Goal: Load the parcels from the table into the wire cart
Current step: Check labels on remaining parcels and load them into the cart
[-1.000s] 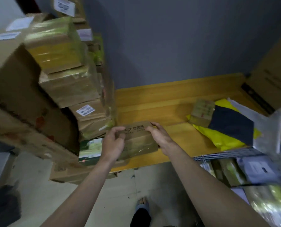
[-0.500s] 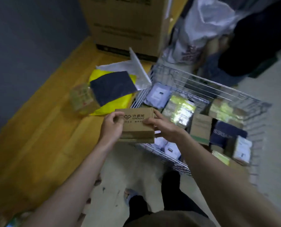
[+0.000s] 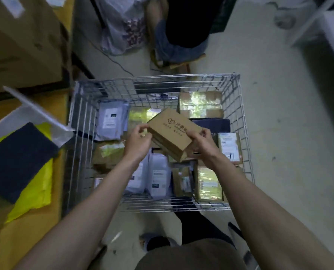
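Several things lie on the yellow wooden table (image 3: 26, 240) at the far left: a dark navy flat parcel (image 3: 18, 160) resting on a bright yellow plastic mailer (image 3: 35, 195), with a white plastic mailer (image 3: 31, 112) just behind them. Next comes the silver wire cart (image 3: 238, 121), its floor covered with packages (grey mailers toward its left side, tape-wrapped cartons toward the right). Above the cart's middle, both hands hold a small brown cardboard box with a printed heart logo (image 3: 174, 133), tilted so its far corner points toward the cart's back wall, clear of the packages beneath. The left hand (image 3: 137, 143) pinches the box's left corner between thumb and fingers. The right hand (image 3: 203, 145) grips its right end, fingers curled round the edge.
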